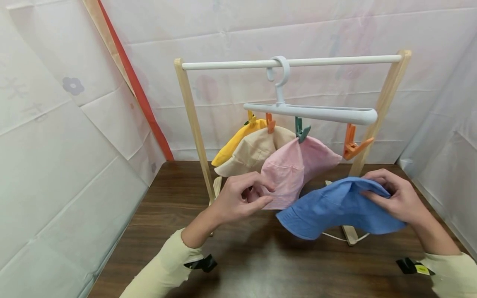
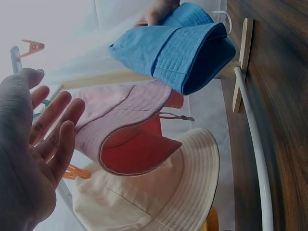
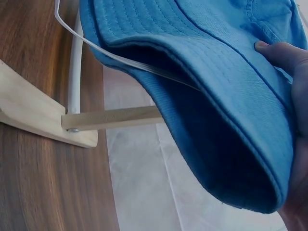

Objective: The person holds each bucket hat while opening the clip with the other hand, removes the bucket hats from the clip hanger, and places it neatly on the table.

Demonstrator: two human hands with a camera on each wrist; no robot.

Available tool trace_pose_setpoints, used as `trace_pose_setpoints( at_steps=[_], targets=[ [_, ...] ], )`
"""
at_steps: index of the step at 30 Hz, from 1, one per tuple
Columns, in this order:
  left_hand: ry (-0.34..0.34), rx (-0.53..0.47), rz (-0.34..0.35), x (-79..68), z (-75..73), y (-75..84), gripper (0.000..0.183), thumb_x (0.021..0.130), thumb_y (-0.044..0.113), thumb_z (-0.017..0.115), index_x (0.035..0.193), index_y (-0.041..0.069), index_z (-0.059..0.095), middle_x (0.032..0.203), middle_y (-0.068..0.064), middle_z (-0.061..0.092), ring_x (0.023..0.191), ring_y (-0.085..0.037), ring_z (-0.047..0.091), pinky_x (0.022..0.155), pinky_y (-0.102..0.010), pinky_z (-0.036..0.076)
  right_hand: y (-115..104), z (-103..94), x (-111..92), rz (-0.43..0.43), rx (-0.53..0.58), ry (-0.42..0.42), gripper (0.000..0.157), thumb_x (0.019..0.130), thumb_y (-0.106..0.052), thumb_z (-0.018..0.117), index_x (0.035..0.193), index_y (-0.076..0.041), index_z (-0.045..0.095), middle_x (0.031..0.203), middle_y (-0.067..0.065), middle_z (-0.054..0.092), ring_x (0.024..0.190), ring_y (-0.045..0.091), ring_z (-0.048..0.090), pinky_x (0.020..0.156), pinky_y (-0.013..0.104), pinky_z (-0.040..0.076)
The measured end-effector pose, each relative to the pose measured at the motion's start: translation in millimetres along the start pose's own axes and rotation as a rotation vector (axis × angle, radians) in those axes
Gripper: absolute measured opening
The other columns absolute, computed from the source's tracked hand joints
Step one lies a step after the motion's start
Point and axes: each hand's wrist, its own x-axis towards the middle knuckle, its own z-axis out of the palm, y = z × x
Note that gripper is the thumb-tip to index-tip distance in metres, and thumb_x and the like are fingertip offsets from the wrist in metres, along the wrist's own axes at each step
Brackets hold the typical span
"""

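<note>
A blue bucket hat (image 1: 335, 207) is pinched at its crown by my right hand (image 1: 396, 198), thumb in front, brim hanging downward. In the right wrist view, a thin white cord (image 3: 130, 62) trails from under the brim of the blue hat (image 3: 221, 91). My left hand (image 1: 242, 194) holds nothing; its thumb and fingers are apart, in front of the pink bucket hat (image 1: 285, 174). Whether it touches that hat I cannot tell. A green clip (image 1: 301, 129) holds the pink hat on the light grey hanger (image 1: 313, 111). At the hanger's right end hangs an orange clip (image 1: 354, 142) without a hat.
A beige hat (image 1: 249, 151) and a yellow hat (image 1: 232, 142) hang further left from an orange clip (image 1: 270, 123) and a yellow clip (image 1: 252, 119). The hanger hooks over the white bar (image 1: 335, 61) of a wooden rack (image 1: 191, 120) on the dark wooden table (image 1: 160, 231).
</note>
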Motion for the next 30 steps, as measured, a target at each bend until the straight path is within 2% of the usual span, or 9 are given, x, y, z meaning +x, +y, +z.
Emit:
trace_pose_setpoints(
  at_steps=[7, 15, 25, 30],
  targets=[
    [-0.004, 0.001, -0.010, -2.3, 0.8, 1.3, 0.023, 0.091, -0.004, 0.086, 0.109, 0.007, 0.077, 0.086, -0.005, 0.074, 0.067, -0.012, 0.062, 0.060, -0.021, 0.051, 8.3, -11.2, -0.5, -0.007, -0.002, -0.006, 0.059, 0.066, 0.039, 0.077, 0.117, 0.010, 0.070, 0.120, -0.032, 0.073, 0.090, -0.010, 0.068, 0.084, 0.004, 0.052],
    [-0.001, 0.007, -0.022, -4.2, 2.0, 2.1, 0.021, 0.092, -0.003, 0.086, 0.108, 0.007, 0.077, 0.081, -0.003, 0.070, 0.066, -0.011, 0.059, 0.059, -0.022, 0.050, 26.4, -25.3, -1.8, -0.050, 0.023, -0.019, 0.056, 0.068, 0.039, 0.076, 0.115, 0.010, 0.068, 0.117, -0.031, 0.074, 0.085, -0.010, 0.068, 0.078, 0.007, 0.052],
    [0.021, 0.034, -0.007, -8.8, 0.9, 1.0, 0.021, 0.091, -0.005, 0.086, 0.107, 0.007, 0.077, 0.083, -0.003, 0.073, 0.066, -0.011, 0.061, 0.059, -0.021, 0.050, 34.5, -40.7, -2.5, -0.019, 0.024, -0.027, 0.058, 0.067, 0.042, 0.072, 0.115, 0.009, 0.068, 0.109, -0.029, 0.075, 0.081, -0.010, 0.067, 0.071, 0.009, 0.051],
    [0.035, 0.049, 0.002, -9.8, -2.7, 2.3, 0.021, 0.091, -0.005, 0.086, 0.106, 0.006, 0.077, 0.084, -0.004, 0.074, 0.067, -0.011, 0.061, 0.059, -0.020, 0.051, 40.6, -45.7, -5.7, 0.030, 0.008, -0.022, 0.058, 0.068, 0.041, 0.073, 0.115, 0.006, 0.071, 0.106, -0.027, 0.075, 0.079, -0.008, 0.066, 0.069, 0.009, 0.050]
  ],
)
